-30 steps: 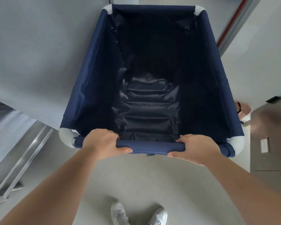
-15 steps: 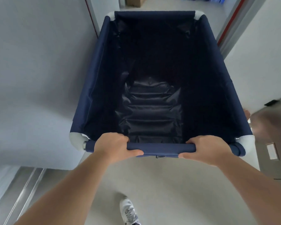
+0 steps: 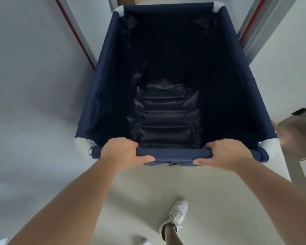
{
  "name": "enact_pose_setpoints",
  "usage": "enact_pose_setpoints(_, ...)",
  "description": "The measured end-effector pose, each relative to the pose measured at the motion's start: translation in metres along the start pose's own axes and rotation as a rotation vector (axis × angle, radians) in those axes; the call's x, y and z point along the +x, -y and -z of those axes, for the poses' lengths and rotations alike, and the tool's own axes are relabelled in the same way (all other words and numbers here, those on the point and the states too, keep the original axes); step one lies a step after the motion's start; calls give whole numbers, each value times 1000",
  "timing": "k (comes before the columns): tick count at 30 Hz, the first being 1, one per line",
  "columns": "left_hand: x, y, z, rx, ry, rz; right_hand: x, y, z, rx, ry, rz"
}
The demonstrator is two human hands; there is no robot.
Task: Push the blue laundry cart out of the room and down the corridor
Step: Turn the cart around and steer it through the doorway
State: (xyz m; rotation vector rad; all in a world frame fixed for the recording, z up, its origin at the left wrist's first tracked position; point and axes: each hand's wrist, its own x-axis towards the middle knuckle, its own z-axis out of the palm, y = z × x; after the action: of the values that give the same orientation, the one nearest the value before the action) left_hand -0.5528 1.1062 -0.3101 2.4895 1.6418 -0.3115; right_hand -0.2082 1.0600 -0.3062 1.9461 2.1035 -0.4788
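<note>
The blue laundry cart (image 3: 102, 75) fills the middle of the view, a deep navy fabric bin with white corner pieces and a dark, empty lining. Its near top rail (image 3: 173, 153) runs across just in front of me. My left hand (image 3: 124, 151) is shut on the left part of that rail, and my right hand (image 3: 224, 153) grips the right part. The cart's far end sits between the two sides of a doorway. Its wheels are hidden below the bin.
A grey door frame with a red strip stands on the left (image 3: 74, 32) and on the right (image 3: 254, 25), close to the cart's sides. White walls flank both sides. A brown door (image 3: 300, 147) is at the right. My white shoe (image 3: 177, 216) steps on the pale floor.
The cart has rolled forward into the doorway, and the door frames now appear on both sides. The metal rails at lower left have left the view. My feet have stepped forward.
</note>
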Motion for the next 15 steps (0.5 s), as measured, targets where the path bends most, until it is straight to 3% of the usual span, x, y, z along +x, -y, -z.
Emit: enact_pose_setpoints(15, 171, 47, 43, 24, 12, 12, 159, -36, 70, 18, 20, -12)
